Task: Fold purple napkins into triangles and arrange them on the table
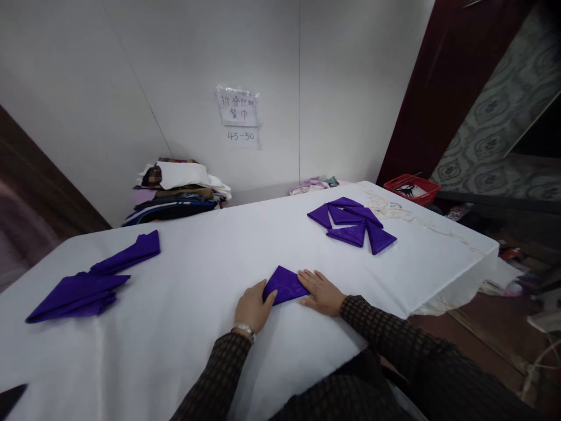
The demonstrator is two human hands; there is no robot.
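A purple cloth napkin (pixel 286 285), folded into a small triangle-like shape, lies flat on the white-covered table (pixel 210 257) in front of me. My left hand (pixel 253 304) grips its left corner, the thumb on top and the other fingers along the edge, partly hidden. At the right corner my right hand (pixel 322 292) rests with fingers stretched out flat, their tips touching the cloth. Farther back on the right sit several folded purple napkins (pixel 353 216) in a loose cluster. To the left are more purple napkins, one pile (pixel 76 297) and a narrower folded one (pixel 131 254).
A stack of folded clothes (pixel 179 190) stands behind the table's far edge, with pinkish cloth (pixel 309 186) farther right. Beyond the far right corner is a red basket (pixel 412 190). Paper signs (pixel 239 108) hang on the wall. The table's right edge drops to a cluttered floor.
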